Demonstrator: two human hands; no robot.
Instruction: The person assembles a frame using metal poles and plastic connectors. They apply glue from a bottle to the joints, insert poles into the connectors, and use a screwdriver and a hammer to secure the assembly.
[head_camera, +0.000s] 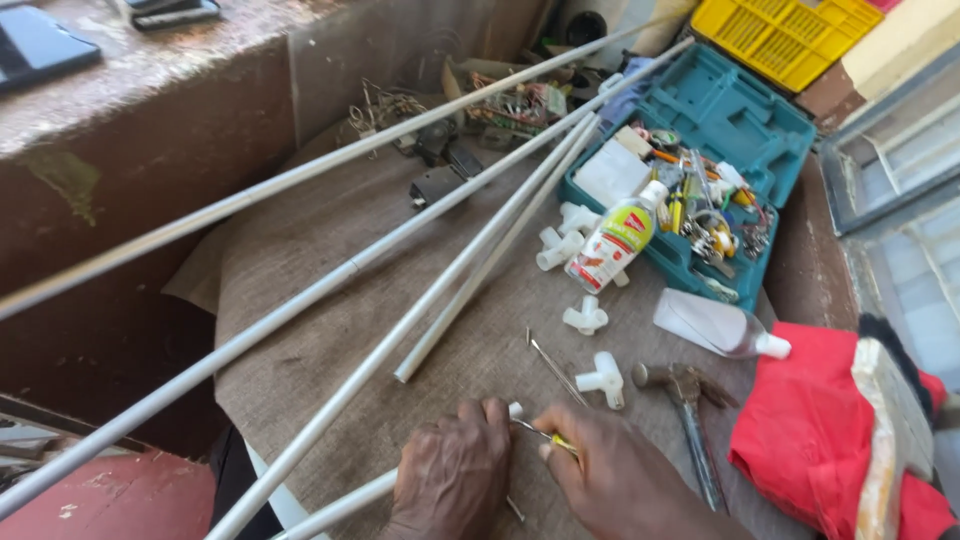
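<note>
At the bottom of the frame, the left hand (452, 475) grips a pipe (340, 508) end; the right hand (615, 480) pinches a screwdriver (548, 436) against it. White fittings (585, 316) lie unused nearby.

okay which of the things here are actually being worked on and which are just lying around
In use:
left hand gripping a white pipe
right hand holding a small yellow-handled screwdriver at the pipe's end

Lying about:
white tee fittings
hammer
two plastic bottles
teal tool case
red cloth
long pipes
</note>
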